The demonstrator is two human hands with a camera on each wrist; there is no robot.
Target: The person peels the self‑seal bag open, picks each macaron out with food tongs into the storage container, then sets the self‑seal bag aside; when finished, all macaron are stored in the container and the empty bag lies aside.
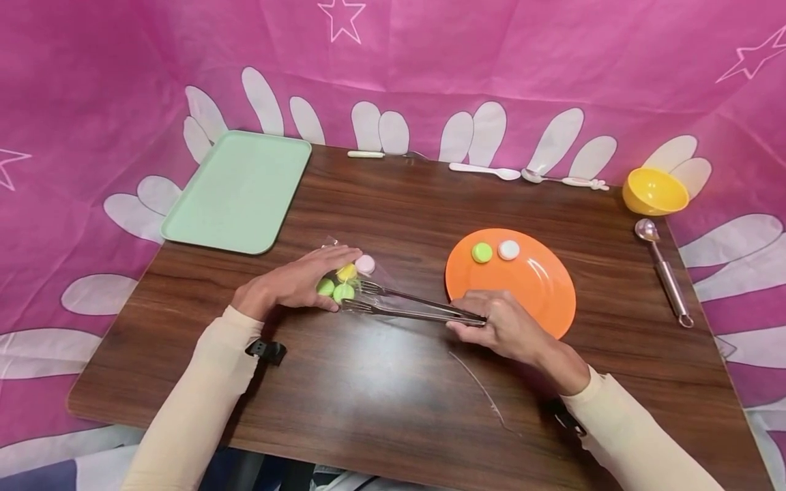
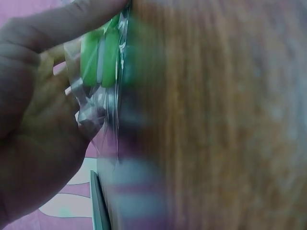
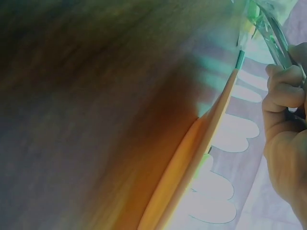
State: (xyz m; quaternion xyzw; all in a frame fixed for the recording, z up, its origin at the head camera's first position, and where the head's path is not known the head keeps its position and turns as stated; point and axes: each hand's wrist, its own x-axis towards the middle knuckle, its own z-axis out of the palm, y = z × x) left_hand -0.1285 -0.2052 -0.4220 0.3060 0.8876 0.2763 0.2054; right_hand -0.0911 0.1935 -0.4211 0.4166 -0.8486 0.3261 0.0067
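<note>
Left grip point(image 1: 295, 279) part-curled round clear bag point(image 2: 91, 114) of macarons point(image 1: 343, 294), left of orange plate point(image 1: 546, 279). Right grip point(image 1: 506, 327) wrapped round tongs point(image 1: 417, 315), prongs apart at bag. Best: steady bag, pinch one lightly, avoid snagging plastic.

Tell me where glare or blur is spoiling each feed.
Head: mostly crisp, but pale glare on the wooden table and a white glint on the orange plate; left wrist: tabletop smeared, green macaron in the clear plastic bag sharper; right wrist: dark, blurred tabletop, right hand clearer.
</note>
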